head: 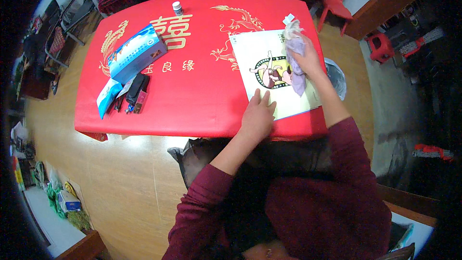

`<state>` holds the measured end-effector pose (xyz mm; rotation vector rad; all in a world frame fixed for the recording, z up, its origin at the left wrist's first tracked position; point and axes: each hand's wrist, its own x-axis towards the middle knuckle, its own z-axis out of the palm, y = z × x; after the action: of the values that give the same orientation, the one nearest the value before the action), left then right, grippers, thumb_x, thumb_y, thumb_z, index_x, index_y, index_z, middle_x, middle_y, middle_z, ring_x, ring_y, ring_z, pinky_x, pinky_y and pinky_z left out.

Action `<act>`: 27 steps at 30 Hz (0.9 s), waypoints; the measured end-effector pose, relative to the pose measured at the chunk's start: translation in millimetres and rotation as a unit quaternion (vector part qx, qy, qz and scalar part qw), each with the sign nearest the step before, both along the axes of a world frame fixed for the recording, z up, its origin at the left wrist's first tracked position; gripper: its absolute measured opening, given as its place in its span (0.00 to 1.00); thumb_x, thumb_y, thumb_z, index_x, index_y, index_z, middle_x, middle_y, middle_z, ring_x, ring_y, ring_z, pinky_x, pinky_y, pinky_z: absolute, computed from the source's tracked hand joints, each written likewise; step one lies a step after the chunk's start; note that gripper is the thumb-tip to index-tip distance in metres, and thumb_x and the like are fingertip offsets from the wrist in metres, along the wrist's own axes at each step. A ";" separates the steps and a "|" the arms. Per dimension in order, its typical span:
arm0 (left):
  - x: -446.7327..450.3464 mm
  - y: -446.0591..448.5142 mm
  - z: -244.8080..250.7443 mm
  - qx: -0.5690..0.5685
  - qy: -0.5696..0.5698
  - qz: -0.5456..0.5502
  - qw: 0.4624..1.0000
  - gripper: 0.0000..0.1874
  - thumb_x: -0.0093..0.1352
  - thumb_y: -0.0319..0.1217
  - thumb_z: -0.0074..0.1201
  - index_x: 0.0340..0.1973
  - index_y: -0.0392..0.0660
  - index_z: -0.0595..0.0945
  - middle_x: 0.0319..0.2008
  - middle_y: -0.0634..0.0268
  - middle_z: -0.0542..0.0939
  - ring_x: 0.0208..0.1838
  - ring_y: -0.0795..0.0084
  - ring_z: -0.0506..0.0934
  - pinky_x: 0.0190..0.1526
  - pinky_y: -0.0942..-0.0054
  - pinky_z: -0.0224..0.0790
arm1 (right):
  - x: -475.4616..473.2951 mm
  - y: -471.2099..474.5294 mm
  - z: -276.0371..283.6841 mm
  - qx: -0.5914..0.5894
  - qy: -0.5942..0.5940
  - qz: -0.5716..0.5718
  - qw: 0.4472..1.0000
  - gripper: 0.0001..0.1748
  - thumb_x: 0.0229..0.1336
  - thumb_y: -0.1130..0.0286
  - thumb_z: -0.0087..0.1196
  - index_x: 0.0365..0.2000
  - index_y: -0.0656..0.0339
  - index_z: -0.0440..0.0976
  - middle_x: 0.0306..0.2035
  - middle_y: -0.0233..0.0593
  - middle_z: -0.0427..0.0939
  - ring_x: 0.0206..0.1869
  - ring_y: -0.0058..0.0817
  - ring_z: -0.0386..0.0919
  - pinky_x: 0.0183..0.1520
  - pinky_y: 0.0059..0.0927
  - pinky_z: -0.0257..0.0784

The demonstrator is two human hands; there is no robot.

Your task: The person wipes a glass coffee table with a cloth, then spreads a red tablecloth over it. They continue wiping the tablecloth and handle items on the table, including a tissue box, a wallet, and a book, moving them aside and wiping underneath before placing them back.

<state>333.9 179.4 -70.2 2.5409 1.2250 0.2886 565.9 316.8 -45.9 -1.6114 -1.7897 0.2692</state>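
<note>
A large white sheet or booklet (240, 52) with a printed cartoon figure in a round black badge lies at the table's right end. My right hand (308, 57) is shut on a crumpled lavender cloth (296, 76), which rests over the right part of the printed page. The cloth's upper end looks whitish and frayed. My left hand (257, 115) lies palm down at the page's lower left edge, holding nothing, its fingers slightly apart. Just beyond the cloth is a small white piece (288, 18), perhaps paper.
A red cloth (202, 97) with gold print covers the table. To the left lie a blue carton (139, 56), a blue-and-white packet (108, 95) and a black pouch (139, 86). A white-capped bottle (177, 8) stands at the back. A plastic-lined bin (335, 79) is beside the right edge.
</note>
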 end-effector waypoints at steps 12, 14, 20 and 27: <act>-2.6 -1.9 3.8 -0.033 0.014 -0.004 0.999 0.30 0.64 0.34 0.59 0.63 0.46 0.75 0.69 0.48 0.66 0.71 0.38 0.62 0.72 0.56 0.57 | -85.2 -63.1 -16.9 -0.016 -0.229 0.107 0.967 0.30 0.51 0.60 0.64 0.58 0.35 0.75 0.68 0.29 0.65 0.70 0.46 0.59 0.67 0.56 0.59; -1.4 -2.3 1.2 -0.024 0.012 0.000 1.000 0.30 0.64 0.34 0.59 0.63 0.46 0.75 0.69 0.48 0.67 0.71 0.38 0.62 0.72 0.56 0.57 | -81.3 -71.8 -13.9 -0.025 -0.238 0.170 0.956 0.34 0.47 0.67 0.65 0.57 0.33 0.75 0.68 0.26 0.65 0.70 0.42 0.59 0.68 0.53 0.59; -1.8 -4.2 -7.3 0.018 0.009 0.000 1.000 0.30 0.63 0.35 0.60 0.62 0.45 0.76 0.68 0.46 0.67 0.71 0.38 0.62 0.72 0.57 0.56 | -38.3 -13.7 -12.8 -0.011 -0.238 0.050 0.970 0.35 0.50 0.74 0.62 0.60 0.38 0.72 0.68 0.33 0.64 0.68 0.48 0.60 0.71 0.48 0.59; -0.3 -4.0 -7.3 -0.011 -0.030 0.015 0.999 0.25 0.65 0.31 0.54 0.59 0.44 0.79 0.69 0.49 0.67 0.72 0.41 0.61 0.71 0.56 0.56 | -43.9 -30.0 -17.3 -0.023 -0.241 0.015 0.970 0.36 0.49 0.72 0.64 0.61 0.38 0.71 0.68 0.33 0.64 0.68 0.49 0.59 0.70 0.49 0.60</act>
<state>333.6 175.4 -77.4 2.4787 1.2365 0.3543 521.9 286.8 -63.1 -1.7927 -2.1807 -0.0805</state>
